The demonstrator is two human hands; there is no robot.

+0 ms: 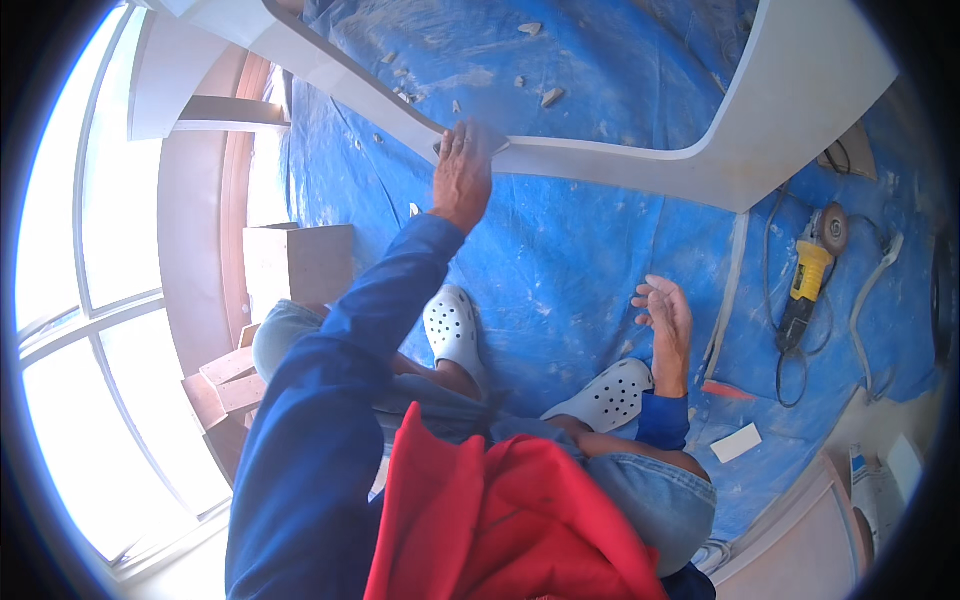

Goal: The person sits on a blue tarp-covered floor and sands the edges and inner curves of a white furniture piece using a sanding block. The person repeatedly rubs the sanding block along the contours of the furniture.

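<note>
My left hand (463, 176) lies flat over a dark, thin-edged piece (501, 145), perhaps a sanding pad or sandpaper, and presses it on the narrow part of a white, smooth-edged panel frame (600, 159). The fingers cover most of that piece, so its kind cannot be told. Haze or blur shows just beside the fingertips. My right hand (666, 315) hangs in the air over the blue tarp, near my right shoe, its fingers loosely curled and apart with nothing in them. The panel frame runs across the top of the view, with a wide opening in it.
A yellow and black angle grinder (810, 270) with its cord lies on the dusty blue tarp (555, 247) at the right. Small chips (552, 97) are scattered beyond the frame. A box (319, 259) and wood pieces (229, 371) stand at the left by the window. A white rectangular piece (736, 442) lies lower right.
</note>
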